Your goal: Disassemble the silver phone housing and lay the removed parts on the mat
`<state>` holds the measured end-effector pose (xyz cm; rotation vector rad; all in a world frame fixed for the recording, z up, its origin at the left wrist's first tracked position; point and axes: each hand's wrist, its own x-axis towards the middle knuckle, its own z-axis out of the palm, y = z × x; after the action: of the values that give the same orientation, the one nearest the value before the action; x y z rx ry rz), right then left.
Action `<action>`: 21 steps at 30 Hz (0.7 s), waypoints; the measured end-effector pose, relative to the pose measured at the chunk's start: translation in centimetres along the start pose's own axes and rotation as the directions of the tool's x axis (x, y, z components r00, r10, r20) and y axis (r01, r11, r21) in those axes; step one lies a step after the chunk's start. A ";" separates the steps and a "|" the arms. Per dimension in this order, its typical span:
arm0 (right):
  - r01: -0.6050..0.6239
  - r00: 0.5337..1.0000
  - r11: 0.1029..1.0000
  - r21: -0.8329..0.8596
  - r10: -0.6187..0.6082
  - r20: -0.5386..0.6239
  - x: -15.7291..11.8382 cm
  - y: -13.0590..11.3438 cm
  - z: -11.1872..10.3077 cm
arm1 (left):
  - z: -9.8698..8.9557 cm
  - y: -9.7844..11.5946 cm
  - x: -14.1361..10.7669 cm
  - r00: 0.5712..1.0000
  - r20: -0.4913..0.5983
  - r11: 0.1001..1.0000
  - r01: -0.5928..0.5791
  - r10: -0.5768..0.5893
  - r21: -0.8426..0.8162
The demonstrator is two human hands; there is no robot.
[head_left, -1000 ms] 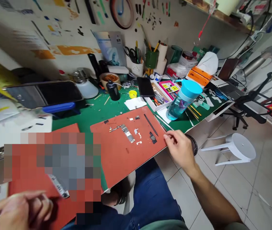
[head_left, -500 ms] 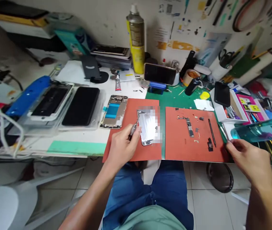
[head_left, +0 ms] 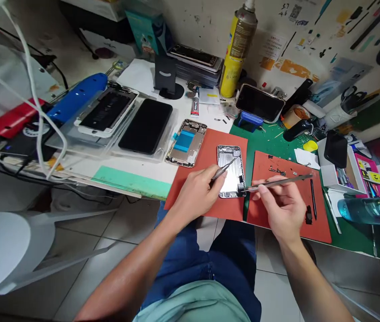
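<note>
My left hand point(head_left: 200, 191) is closed around the knurled handle of a thin pointed metal tool point(head_left: 222, 170). Its tip reaches over the upper right part of a silver phone housing point(head_left: 228, 182) lying on an orange mat point(head_left: 206, 211). Between thumb and fingers, my right hand point(head_left: 287, 212) grips long metal tweezers point(head_left: 292, 179). The tweezers' points are at a small black part point(head_left: 242, 188) at the housing's lower right corner; whether they pinch it I cannot tell. Small phone parts point(head_left: 277, 170) on the second orange mat point(head_left: 320, 230) are partly hidden behind my right hand.
Left of the mats lie a second phone housing point(head_left: 193, 154) with blue tape and a black phone point(head_left: 147, 125). At the back stand a yellow spray can point(head_left: 233, 74) and a propped phone point(head_left: 260, 103). Rightward are a silver tool point(head_left: 332, 213) and a teal bottle point(head_left: 374, 211).
My right hand has moved left from the mat's right edge to the phone housing, bringing the tweezers. The left hand's tool tip has shifted right across the housing. The view has turned left.
</note>
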<state>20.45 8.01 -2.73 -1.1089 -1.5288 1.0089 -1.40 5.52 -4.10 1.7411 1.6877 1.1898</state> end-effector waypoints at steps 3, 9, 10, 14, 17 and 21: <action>0.051 0.998 0.998 -0.030 -0.050 0.034 -0.4 1.7 0.6 | 0.0 0.0 0.0 1.000 0.003 1.000 0.006 -0.006 -0.028; 0.176 0.983 0.984 -0.018 -0.174 0.065 -1.1 2.1 0.5 | -0.2 0.1 0.0 1.000 0.009 1.000 0.012 -0.012 -0.025; 0.174 0.982 0.984 -0.032 -0.171 0.075 -1.1 2.1 0.5 | -0.2 0.1 0.1 1.000 0.014 1.000 0.015 -0.015 -0.021; 0.193 0.978 0.977 -0.090 -0.184 0.096 -1.2 2.2 0.5 | -0.2 0.2 0.1 0.999 0.034 1.000 0.030 -0.030 0.001; 0.219 0.973 0.967 -0.127 -0.206 0.105 -1.2 2.2 0.5 | -0.2 0.2 0.1 0.998 0.044 0.999 0.043 -0.043 0.001; 0.281 0.956 0.944 -0.171 -0.260 0.133 -1.3 2.2 0.5 | -0.2 0.2 0.1 0.997 0.057 0.998 0.057 -0.057 0.002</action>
<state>20.49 7.28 -5.21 -0.9489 -1.8394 0.7576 -1.43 5.53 -3.78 1.6998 1.6922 1.1041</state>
